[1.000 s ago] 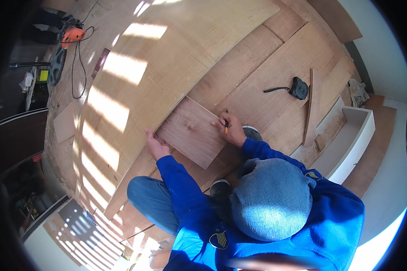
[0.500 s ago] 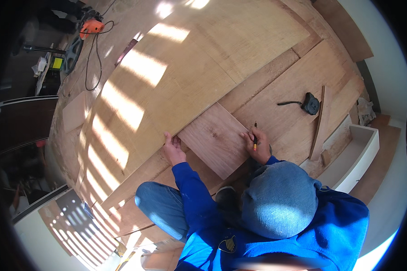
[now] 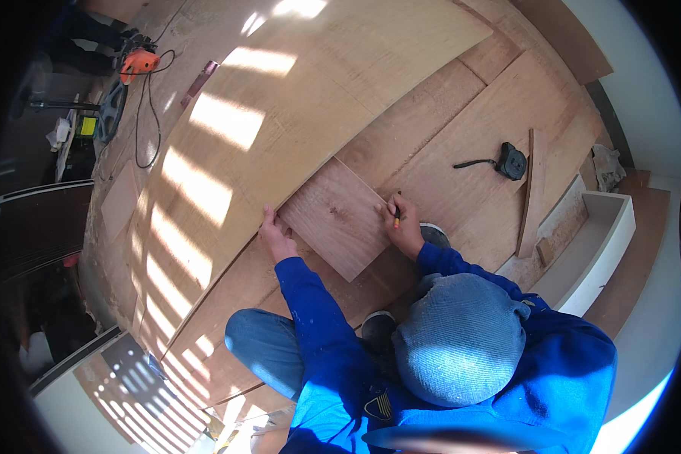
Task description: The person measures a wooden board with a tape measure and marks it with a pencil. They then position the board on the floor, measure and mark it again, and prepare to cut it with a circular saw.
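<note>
My left hand (image 3: 277, 236) is closed on the near edge of a large plywood sheet (image 3: 310, 98), thumb on top and fingers curled beneath. A smaller reddish-brown board (image 3: 333, 219) with a dark knot lies partly under that sheet. At the small board's right edge, my right hand (image 3: 405, 225) grips a dark pencil (image 3: 396, 219) with a yellow-and-red end. The pencil's tip points away from me, by the board's edge; whether it touches the wood I cannot tell.
A black tape measure (image 3: 511, 161) lies to the right, near a narrow wood strip (image 3: 531, 193) and a white open box (image 3: 594, 246). An orange corded power tool (image 3: 138, 65) sits far left. My knees (image 3: 261, 352) and shoes (image 3: 434, 235) are close beneath my arms.
The plywood sheet and small board have shifted left relative to the tape measure, and both hands moved left with them. A shoe now shows beside my right hand.
</note>
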Demonstrator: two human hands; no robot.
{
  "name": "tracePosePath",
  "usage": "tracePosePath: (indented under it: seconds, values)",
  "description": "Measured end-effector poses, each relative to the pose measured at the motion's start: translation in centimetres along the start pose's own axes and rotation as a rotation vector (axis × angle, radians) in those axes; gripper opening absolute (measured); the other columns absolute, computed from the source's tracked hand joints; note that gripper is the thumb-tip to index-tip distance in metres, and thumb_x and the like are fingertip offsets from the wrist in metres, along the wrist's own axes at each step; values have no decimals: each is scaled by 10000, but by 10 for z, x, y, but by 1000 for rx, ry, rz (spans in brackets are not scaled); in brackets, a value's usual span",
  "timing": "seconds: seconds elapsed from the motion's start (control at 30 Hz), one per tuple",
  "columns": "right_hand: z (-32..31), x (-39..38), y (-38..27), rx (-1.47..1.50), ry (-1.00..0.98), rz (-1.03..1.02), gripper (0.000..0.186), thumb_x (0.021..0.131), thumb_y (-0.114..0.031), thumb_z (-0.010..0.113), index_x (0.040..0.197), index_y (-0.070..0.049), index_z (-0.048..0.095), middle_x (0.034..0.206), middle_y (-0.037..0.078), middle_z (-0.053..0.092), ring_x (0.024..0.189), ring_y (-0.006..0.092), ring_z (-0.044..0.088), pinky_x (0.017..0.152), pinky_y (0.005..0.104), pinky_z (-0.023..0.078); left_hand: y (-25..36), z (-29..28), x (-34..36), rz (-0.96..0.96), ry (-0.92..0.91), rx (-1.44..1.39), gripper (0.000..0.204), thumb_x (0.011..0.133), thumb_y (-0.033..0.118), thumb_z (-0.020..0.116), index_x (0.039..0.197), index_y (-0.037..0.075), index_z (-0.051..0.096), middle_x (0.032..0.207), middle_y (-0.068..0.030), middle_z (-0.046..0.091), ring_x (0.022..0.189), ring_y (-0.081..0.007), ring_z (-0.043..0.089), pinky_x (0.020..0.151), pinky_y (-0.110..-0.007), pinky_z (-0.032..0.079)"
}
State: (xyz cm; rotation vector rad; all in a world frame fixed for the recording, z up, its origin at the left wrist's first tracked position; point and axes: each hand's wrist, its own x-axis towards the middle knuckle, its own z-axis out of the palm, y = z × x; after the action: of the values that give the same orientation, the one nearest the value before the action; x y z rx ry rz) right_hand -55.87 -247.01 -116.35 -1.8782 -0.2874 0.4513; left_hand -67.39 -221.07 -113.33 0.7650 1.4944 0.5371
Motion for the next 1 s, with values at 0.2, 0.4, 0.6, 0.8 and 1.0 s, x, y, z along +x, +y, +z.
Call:
tracePosePath:
  seconds: [0.2, 0.4, 0.6, 0.8, 1.0]
  values:
    - [-62, 3, -14, -415, -75, -274, 255, 853, -81, 778, 927, -64, 534, 940, 201, 544, 868, 411, 578, 726, 493, 477, 15, -15, -10, -49, -41, 231, 647, 978, 551, 716, 1369, 49, 593, 1364, -86, 629, 1217, -232, 647, 875, -493, 434]
    - [-90, 98, -13, -258, 284, -198, 215, 941, -85, 756, 1101, 0, 639, 970, 126, 684, 867, 221, 680, 768, 316, 569, 57, -46, 8, -195, -21, 392, 517, 979, 575, 692, 1027, 90, 517, 1099, -112, 697, 926, -254, 737, 678, -409, 533]
    - [-85, 210, -22, -385, 532, -321, 372, 900, -239, 842, 1134, 4, 685, 1023, 172, 725, 882, 289, 725, 784, 395, 585, -23, -64, 32, -252, 87, -150, 700, 1006, 542, 638, 1345, -54, 494, 1300, -213, 602, 1128, -299, 659, 906, -404, 541]
    - [-86, 240, -16, -288, 408, -122, 403, 828, -301, 912, 1024, -2, 725, 894, 138, 748, 833, 267, 729, 772, 391, 582, -35, -110, 99, 27, 161, -512, 613, 1067, 422, 611, 1440, -47, 482, 1335, -197, 574, 1217, -326, 587, 1073, -431, 502]
    - [-86, 261, -8, -281, 426, -166, 344, 778, -261, 942, 891, -17, 727, 837, 153, 744, 803, 299, 729, 745, 407, 578, -29, -131, 127, -34, 127, -365, 438, 1086, 263, 592, 1430, -3, 537, 1304, -185, 585, 1185, -331, 584, 1066, -461, 530]
